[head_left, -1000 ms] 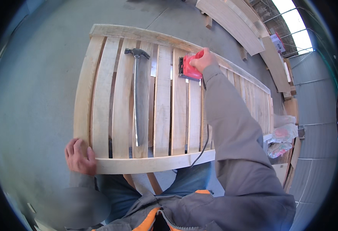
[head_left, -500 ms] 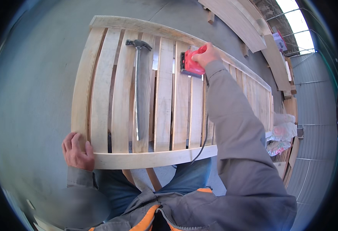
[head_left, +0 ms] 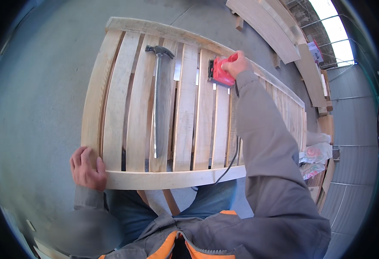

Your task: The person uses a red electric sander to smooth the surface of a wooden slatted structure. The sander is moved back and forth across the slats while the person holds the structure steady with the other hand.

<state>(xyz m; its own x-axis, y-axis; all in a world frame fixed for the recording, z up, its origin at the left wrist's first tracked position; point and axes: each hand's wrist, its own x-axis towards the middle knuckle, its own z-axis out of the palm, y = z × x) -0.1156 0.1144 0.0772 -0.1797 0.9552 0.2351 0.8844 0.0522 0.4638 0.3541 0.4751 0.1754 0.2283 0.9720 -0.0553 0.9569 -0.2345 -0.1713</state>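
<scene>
Slatted wooden frame (head_left: 155, 180) lay flat at view centre. Right hand (head_left: 238, 66) was closed around the red electric sander (head_left: 223, 75) on it, near the far side; left hand (head_left: 89, 169) covered the near left corner, its grip indeterminable. Sanding appeared underway; the next stroke called for level contact, clear of the claw hammer (head_left: 157, 103).

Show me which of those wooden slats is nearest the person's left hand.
The leftmost slat. Its near end meets the left hand, and no slat lies to its left; all the others are further right.
</scene>
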